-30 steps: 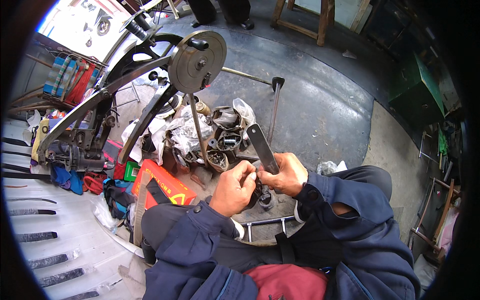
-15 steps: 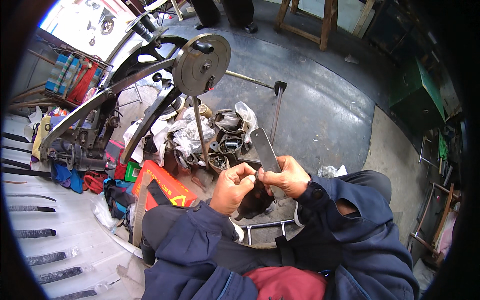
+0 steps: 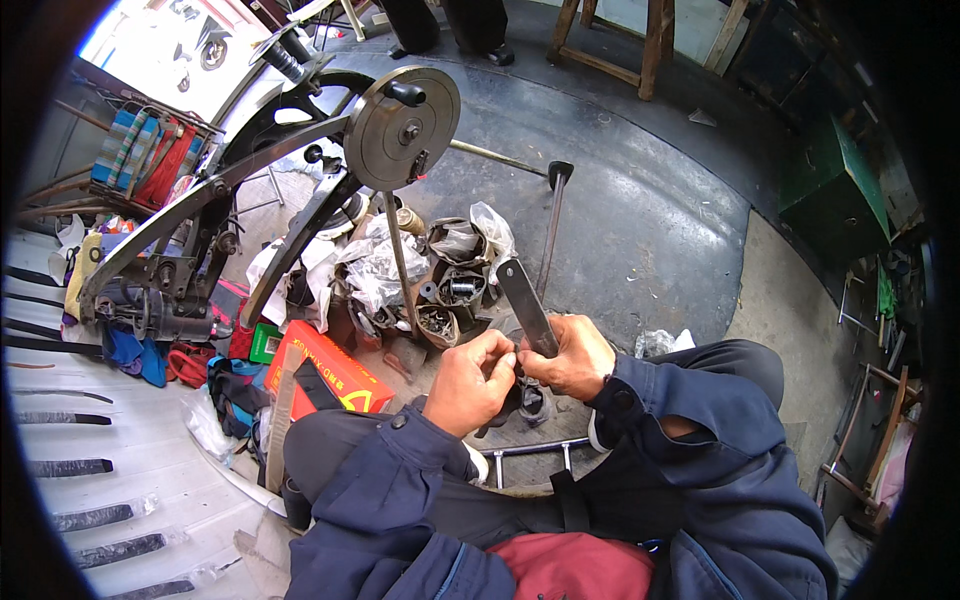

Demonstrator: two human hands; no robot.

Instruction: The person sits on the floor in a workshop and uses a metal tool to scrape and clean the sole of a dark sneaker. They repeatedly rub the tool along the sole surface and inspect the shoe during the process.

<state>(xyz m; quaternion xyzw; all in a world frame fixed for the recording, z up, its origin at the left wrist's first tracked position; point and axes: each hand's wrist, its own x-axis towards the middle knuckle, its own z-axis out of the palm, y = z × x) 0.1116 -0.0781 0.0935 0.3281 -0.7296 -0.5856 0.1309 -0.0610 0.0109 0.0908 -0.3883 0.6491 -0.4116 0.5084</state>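
Note:
My right hand (image 3: 575,362) is closed around the lower end of a flat grey metal blade (image 3: 526,306), which has a small hole near its rounded far end. The blade points up and away, leaning left. Beside it, my left hand (image 3: 468,384) is closed in a pinch, its fingertips almost meeting those of the right. Whatever lies between the left fingertips is too small and covered to name. Below the hands, between my knees, a dark object (image 3: 508,408) shows in part; its kind is unclear.
A hand-cranked machine with a metal wheel (image 3: 403,128) stands at the left. Open bags of small parts (image 3: 437,322) sit ahead, beside a red box (image 3: 335,368). Black strips (image 3: 120,550) lie on a white surface at left. A person's legs (image 3: 475,25) show at the back.
The blade has tilted and turned, its face now darker and its far end slightly lower and further left. Both hands have shifted a little; more shows of what lies beneath them.

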